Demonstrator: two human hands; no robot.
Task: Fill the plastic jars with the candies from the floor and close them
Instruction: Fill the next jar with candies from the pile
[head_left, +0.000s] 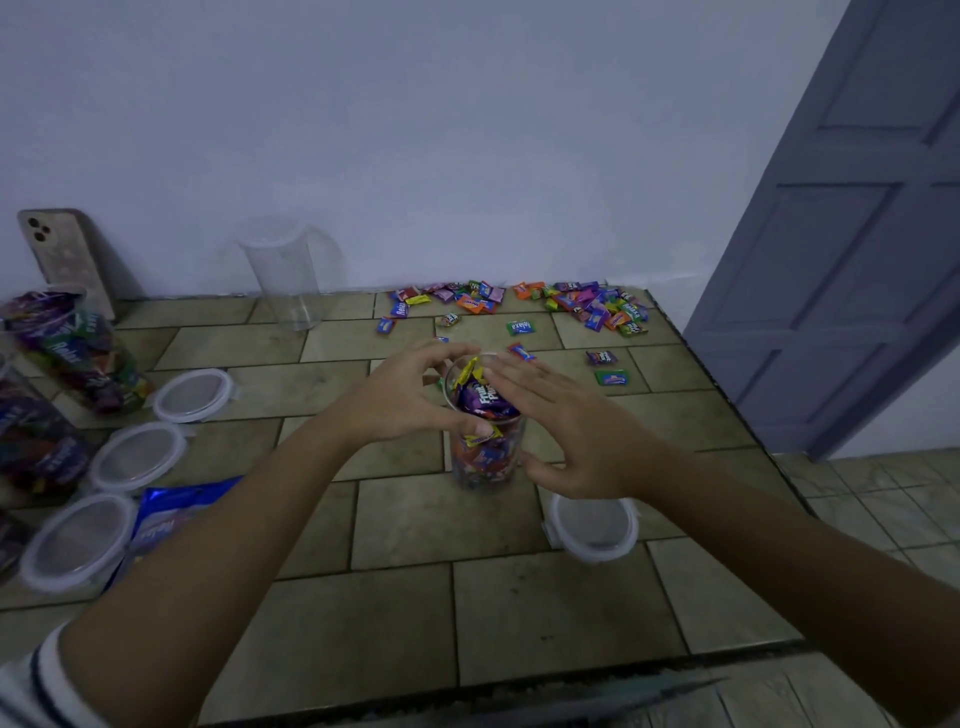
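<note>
The jar (485, 457) on the floor (415, 525) looks full: left hand (410, 400) fingers curl round its rim, right hand (561, 431) lies flat, pressing the candies (483, 397), so fitting the nearby lid (592, 527) likely comes next.

Four jars for sure: empty jar (280, 270) at 11 o'clock, stuffed jar (485, 462) dead centre, two full jars (78, 353) (36, 447) at 9. Four lids (195, 395) (137, 457) (78, 540) (592, 530), three at 8, one at 5. Loose candies (597, 309) at 1: dozens.
</note>
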